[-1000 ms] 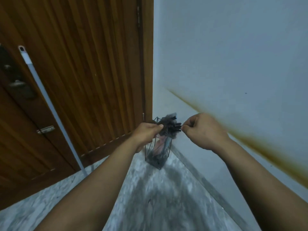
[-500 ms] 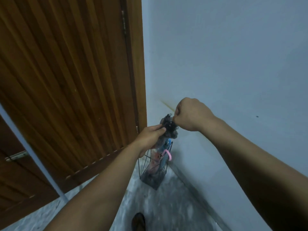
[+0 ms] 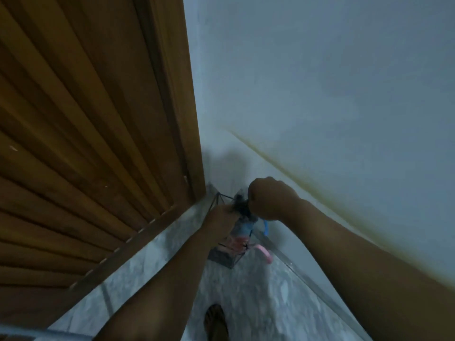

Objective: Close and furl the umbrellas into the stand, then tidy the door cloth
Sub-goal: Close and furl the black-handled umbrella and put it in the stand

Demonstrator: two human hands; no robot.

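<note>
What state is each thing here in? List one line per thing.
Black umbrella: furled, gripped by both hands above the stand.
Wire stand: upright in the corner, holding umbrellas.
Pink handle: sticking out of the stand.
Left hand: closed on black umbrella.
Right hand: closed on black umbrella.

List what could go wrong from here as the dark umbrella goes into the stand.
1. The wire stand looks light; pushing the dark umbrella down could tip it.
2. Both the left hand and right hand crowd the top, so the ribs may snag the wire.
3. The pink handle hangs outside and might get knocked.
</note>
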